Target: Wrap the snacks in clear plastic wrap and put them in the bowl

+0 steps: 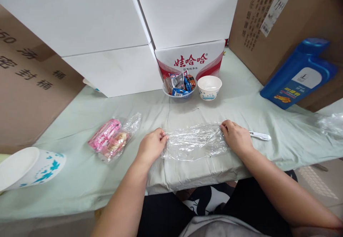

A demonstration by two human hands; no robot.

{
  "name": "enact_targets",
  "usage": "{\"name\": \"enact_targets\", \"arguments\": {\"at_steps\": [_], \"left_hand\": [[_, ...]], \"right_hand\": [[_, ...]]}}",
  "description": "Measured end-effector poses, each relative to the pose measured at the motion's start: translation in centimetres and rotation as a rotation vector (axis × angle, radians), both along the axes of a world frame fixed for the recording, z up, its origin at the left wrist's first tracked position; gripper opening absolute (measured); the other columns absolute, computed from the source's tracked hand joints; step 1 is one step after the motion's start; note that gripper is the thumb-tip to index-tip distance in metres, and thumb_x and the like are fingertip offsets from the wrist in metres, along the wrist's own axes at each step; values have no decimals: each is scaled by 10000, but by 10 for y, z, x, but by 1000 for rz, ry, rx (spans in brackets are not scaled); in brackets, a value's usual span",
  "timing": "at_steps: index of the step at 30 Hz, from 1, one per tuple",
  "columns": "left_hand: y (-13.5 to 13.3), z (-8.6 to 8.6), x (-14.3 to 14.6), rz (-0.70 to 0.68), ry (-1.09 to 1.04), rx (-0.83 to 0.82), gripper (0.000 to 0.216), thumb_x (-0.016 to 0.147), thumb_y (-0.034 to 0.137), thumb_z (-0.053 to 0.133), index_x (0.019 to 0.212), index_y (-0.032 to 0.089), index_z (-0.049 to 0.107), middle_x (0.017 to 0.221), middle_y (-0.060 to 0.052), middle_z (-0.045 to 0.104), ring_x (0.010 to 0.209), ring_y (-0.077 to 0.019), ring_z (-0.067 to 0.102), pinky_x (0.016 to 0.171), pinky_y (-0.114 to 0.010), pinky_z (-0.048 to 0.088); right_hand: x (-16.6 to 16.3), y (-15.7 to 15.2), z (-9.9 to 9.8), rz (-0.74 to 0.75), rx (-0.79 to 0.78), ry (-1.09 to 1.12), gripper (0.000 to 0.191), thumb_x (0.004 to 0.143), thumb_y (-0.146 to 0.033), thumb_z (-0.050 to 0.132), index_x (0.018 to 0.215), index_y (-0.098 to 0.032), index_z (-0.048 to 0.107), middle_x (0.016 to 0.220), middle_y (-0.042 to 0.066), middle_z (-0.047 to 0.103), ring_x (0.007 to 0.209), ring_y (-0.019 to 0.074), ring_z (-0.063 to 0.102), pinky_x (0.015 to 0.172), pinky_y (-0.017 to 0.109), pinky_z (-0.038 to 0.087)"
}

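Note:
A crinkled clear plastic bag (pixel 195 142) lies stretched out flat near the table's front edge. My left hand (pixel 153 145) pinches its left end between thumb and fingers. At the opposite end, my right hand (pixel 235 135) has its fingers closed on the bag's upper right corner. Just right of that hand rests a white utility knife (pixel 260 135), partly hidden behind it. To the left of my left hand lies a clear bag of snacks (pixel 115 142), with pink packets and a yellowish packet inside.
Behind the bag stand a bowl of small wrapped snacks (pixel 179 85) and a white paper bowl (pixel 209 88). A larger paper tub (pixel 40 167) is at the left edge. A blue bottle (pixel 297 76) stands right. White boxes (pixel 112 26) and cardboard cartons (pixel 257 26) line the back.

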State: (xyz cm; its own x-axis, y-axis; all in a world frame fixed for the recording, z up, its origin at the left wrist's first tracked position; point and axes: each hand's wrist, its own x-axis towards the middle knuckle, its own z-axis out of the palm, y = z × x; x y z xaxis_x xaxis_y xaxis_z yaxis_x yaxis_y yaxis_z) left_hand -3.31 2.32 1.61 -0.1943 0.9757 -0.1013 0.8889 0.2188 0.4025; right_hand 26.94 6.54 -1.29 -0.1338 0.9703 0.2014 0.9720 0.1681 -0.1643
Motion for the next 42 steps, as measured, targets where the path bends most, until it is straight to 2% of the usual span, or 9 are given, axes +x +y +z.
{"name": "enact_targets", "arguments": {"at_steps": [7,12,19,23,27,29,31,38,42], "left_hand": [[-6,-1,-8,-131,-77,-118,131,791,327,550,720,217,551,671,6,618,639,-174,564,599,-271,355],[-6,-2,-15,-146,-215,-155,232,868,376,437,719,215,511,649,10,630,574,-156,557,579,-267,367],[-3,7,3,-72,87,-128,168,888,289,443,756,219,520,673,-12,609,654,-190,566,598,-279,326],[-4,11,10,-47,152,-159,143,898,280,468,792,220,542,675,-13,606,672,-201,574,589,-275,309],[-5,12,10,-47,146,-157,127,905,270,478,808,219,542,631,-7,588,636,-203,560,574,-275,291],[-5,11,10,-50,133,-144,127,896,270,487,794,220,543,620,-5,581,623,-203,555,569,-276,282],[-5,10,9,-51,120,-126,130,886,275,493,778,223,542,614,-3,575,616,-203,553,569,-276,280],[-4,5,5,-85,111,-103,146,872,275,483,734,229,498,617,-4,569,611,-203,549,563,-281,282],[-4,4,4,-90,104,-109,158,866,266,485,712,229,489,600,-1,563,576,-192,531,553,-285,276]], "right_hand": [[12,-1,6,75,-87,-26,171,948,-313,503,905,-210,633,797,60,734,697,237,672,562,308,322],[13,-1,7,61,-62,-6,175,951,-324,487,945,-210,619,772,48,733,655,220,667,552,295,312],[3,1,1,4,-69,-123,217,982,-324,445,968,-178,604,765,70,726,652,224,672,522,295,282],[10,1,2,40,141,28,209,938,-334,538,1049,-170,604,775,56,708,642,216,656,535,300,365],[9,-10,11,325,459,278,106,940,-259,537,955,-190,615,859,71,682,773,197,646,685,310,486],[2,-15,11,567,435,306,103,942,-193,516,926,-193,617,862,72,674,818,194,629,741,314,504],[-3,-16,7,682,363,265,139,941,-145,490,942,-183,624,873,77,676,831,201,617,752,325,511],[22,3,8,204,464,204,178,931,-169,489,1031,-172,636,932,113,683,876,268,627,777,418,527],[14,-10,14,504,439,321,227,950,-142,449,1043,-200,647,944,92,692,913,224,638,805,381,548]]}}
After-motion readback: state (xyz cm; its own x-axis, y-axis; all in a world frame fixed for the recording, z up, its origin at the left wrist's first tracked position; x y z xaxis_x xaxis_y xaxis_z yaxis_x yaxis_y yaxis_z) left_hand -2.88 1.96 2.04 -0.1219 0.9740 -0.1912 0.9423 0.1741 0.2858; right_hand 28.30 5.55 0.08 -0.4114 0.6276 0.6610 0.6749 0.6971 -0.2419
